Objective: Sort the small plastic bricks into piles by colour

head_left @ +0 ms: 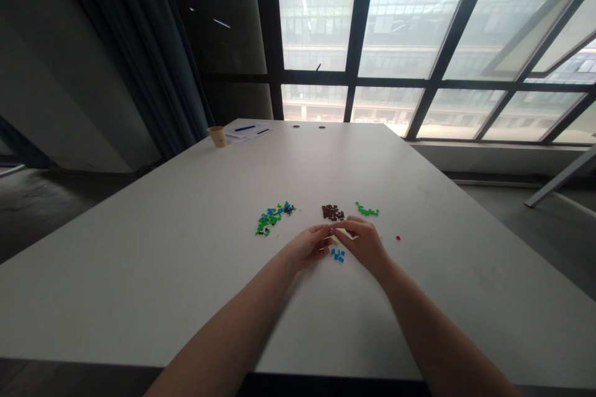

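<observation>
Grasping yellow plate (345, 234) in fingertips of right hand (364, 245), long axis running crosswise, plate nearer that hand; left hand (307, 247) curled against near end, hold unclear; blue bricks (338, 255) just below.

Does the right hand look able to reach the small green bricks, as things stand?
Probably yes. The right hand sits just short of the small green bricks, with nothing between them, though it meets the left hand at a yellow piece.

A white table (139, 273) carries small coloured building bricks (274, 218), a paper cup (216, 136), papers (246, 133).
</observation>
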`<state>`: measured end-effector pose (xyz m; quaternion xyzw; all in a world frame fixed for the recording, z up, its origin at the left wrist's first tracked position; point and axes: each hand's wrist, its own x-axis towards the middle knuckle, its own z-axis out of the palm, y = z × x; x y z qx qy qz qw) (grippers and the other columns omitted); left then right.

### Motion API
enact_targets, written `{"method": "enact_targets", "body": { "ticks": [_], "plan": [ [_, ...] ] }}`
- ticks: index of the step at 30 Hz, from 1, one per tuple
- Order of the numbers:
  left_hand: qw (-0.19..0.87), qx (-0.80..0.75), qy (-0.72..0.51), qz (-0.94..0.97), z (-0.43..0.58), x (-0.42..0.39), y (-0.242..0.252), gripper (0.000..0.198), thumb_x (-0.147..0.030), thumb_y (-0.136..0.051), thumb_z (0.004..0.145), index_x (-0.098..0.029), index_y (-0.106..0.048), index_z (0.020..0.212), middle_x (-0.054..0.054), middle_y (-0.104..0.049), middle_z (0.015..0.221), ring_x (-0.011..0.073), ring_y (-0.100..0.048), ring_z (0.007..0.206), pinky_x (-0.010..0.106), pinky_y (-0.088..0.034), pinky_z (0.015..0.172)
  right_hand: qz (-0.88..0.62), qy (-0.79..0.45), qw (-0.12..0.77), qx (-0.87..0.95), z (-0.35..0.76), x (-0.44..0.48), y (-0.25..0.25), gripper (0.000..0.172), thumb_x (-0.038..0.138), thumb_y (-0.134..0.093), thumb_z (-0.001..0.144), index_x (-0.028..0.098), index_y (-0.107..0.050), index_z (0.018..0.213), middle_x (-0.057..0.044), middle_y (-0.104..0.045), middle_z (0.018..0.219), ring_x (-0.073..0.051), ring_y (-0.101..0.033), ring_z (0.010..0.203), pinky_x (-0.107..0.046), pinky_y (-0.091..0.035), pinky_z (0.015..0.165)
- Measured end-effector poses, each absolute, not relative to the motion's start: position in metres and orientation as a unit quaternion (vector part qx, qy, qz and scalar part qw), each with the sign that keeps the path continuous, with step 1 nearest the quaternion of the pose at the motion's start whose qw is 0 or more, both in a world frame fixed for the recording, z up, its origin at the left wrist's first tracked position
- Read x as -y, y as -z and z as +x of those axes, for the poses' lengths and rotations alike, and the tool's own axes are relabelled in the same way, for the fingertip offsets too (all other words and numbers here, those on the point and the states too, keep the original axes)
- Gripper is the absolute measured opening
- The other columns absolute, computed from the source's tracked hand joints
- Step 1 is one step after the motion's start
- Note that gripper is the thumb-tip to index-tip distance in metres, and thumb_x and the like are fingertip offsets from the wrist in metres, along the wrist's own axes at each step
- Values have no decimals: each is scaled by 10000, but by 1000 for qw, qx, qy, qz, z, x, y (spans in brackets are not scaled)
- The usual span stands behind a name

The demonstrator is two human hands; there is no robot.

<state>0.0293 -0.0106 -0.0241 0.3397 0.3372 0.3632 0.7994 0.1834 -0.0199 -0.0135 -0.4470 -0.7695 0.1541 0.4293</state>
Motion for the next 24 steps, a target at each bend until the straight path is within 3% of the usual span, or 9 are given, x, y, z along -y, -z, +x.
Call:
{"method": "enact_targets", "body": {
  "ticks": [2, 4, 8, 10, 13, 16, 20, 24],
  "plan": [
    [755, -387, -375, 373, 27, 7, 24, 343, -422, -710, 598, -142, -569, 736, -20, -498, 662, 55, -460, 585, 178, -328, 539, -469, -140, 423, 763, 188, 18, 12, 153, 260, -559, 762, 194, -696, 780, -6, -561, 593, -104, -456, 543, -219, -359, 533],
    [642, -470, -396, 458, 20, 2, 23, 266, -404, -621, 695, -151, -550, 732, -2, -527, 710, 84, -490, 632, 205, -357, 586, -516, -123, 402, 747, 195, 15, 12, 155, 264, -561, 745, 197, -699, 771, -8, -569, 594, -108, -464, 545, -223, -360, 542],
    [227, -619, -355, 662, -3, -4, 16, 143, -285, -496, 785, -157, -560, 779, 62, -574, 852, 177, -514, 834, 294, -369, 776, -622, -134, 259, 727, 211, 9, 19, 152, 247, -566, 695, 216, -713, 710, -24, -617, 618, -121, -496, 546, -234, -349, 527],
    [102, -676, -261, 682, -12, -2, 12, 149, -221, -471, 784, -150, -573, 865, 106, -563, 952, 226, -492, 933, 325, -358, 811, -644, -141, 200, 725, 215, 8, 25, 149, 239, -572, 680, 223, -720, 694, -34, -637, 629, -124, -507, 536, -238, -339, 515],
    [72, -739, -107, 662, -19, 4, 8, 235, -137, -419, 771, -132, -573, 948, 156, -539, 1023, 266, -493, 946, 331, -377, 752, -648, -134, 173, 729, 214, 7, 32, 150, 248, -581, 687, 236, -727, 721, -46, -658, 659, -133, -528, 551, -241, -337, 519],
    [84, -750, -34, 655, -20, 6, 8, 286, -95, -366, 765, -119, -569, 965, 161, -546, 1016, 259, -510, 924, 315, -378, 727, -653, -139, 158, 728, 212, 5, 35, 165, 271, -577, 711, 244, -728, 770, -52, -678, 721, -145, -559, 617, -243, -360, 565],
    [94, -742, -14, 664, -24, 2, 9, 278, -76, -352, 761, -98, -574, 927, 151, -576, 958, 231, -536, 862, 296, -368, 716, -662, -154, 161, 716, 214, 1, 31, 207, 256, -542, 739, 233, -719, 842, -54, -687, 812, -157, -579, 716, -244, -385, 646],
    [130, -734, -44, 665, -26, -2, 10, 271, -53, -351, 746, -106, -581, 879, 140, -600, 911, 202, -545, 784, 276, -353, 668, -658, -157, 197, 710, 221, -1, 26, 235, 265, -508, 747, 217, -712, 853, -42, -667, 737, -148, -552, 644, -240, -376, 589]
  ]
}}
